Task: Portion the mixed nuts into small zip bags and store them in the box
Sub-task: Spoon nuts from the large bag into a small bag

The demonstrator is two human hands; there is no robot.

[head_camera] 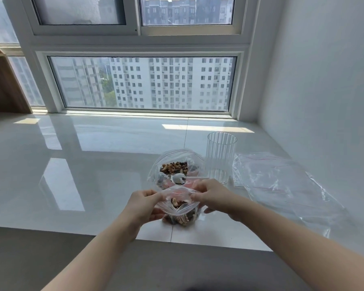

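A small clear zip bag [180,208] holding mixed nuts stands on the white sill near its front edge. My left hand [144,203] pinches the bag's mouth at the left, and my right hand [212,196] pinches it at the right, so the mouth sits open between them. Just behind it is a larger clear bag [174,166] with mixed nuts and a white scoop [178,178] inside.
A tall ribbed clear glass [221,156] stands right of the nut bag. Several loose empty zip bags [282,181] lie at the right by the white wall. A wooden shelf [2,85] is at the far left. The sill's front edge [93,235] runs below my hands.
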